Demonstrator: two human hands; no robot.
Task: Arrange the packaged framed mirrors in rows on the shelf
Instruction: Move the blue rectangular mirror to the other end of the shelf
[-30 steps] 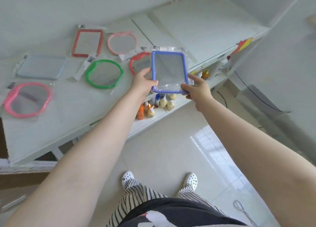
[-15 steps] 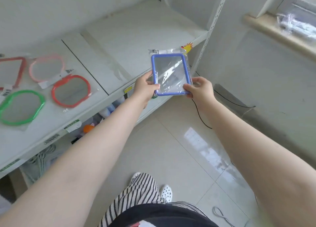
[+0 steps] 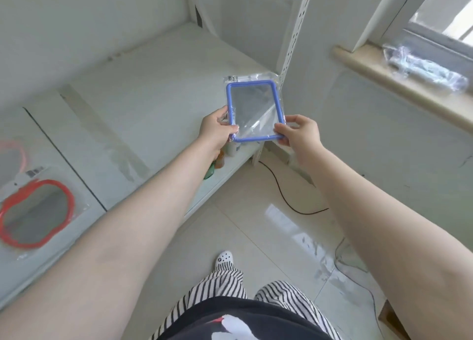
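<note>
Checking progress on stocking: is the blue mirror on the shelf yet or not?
Not yet. The blue mirror is held by the left hand and right hand.

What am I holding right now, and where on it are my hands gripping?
The blue-framed mirror in its clear wrapper, held with both hands: left hand at the lower left corner of the frame, right hand at the lower right corner.

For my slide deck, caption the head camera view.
Both hands hold a bagged blue-framed mirror above the white shelf.
</note>
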